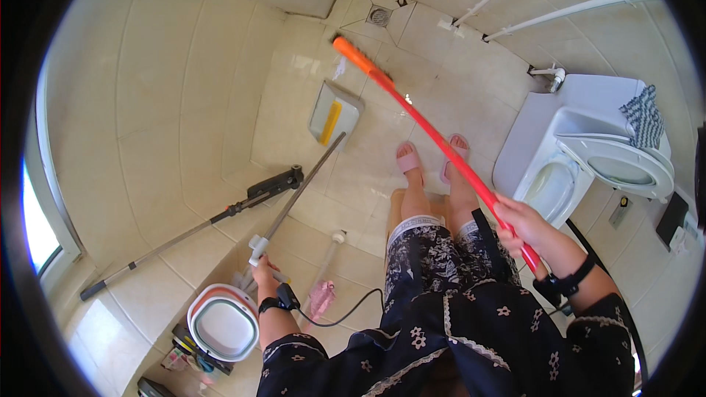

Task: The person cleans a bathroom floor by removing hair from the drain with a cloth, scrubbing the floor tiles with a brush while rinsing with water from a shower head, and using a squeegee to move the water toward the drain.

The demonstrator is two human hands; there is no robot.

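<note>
My right hand (523,226) is wrapped round the red handle of a long broom (446,144). Its orange head (360,59) with dark bristles slants across the floor at the far side, beyond the dustpan; whether the bristles touch the tiles I cannot tell. My left hand (266,272) is closed at the white grip on top of the grey pole of a long-handled dustpan (353,106). The dustpan, pale grey with a yellow strip inside, lies on the floor ahead of me, left of the broom. Part of the left fingers is hidden.
A flat mop (184,237) leans along the left wall. Collapsible basins (254,323) stand near my left forearm. To the right is a toilet (540,195) with a patterned cloth (646,119). A floor drain (379,16) and white pipes (566,11) lie beyond. My feet wear pink slippers (407,156).
</note>
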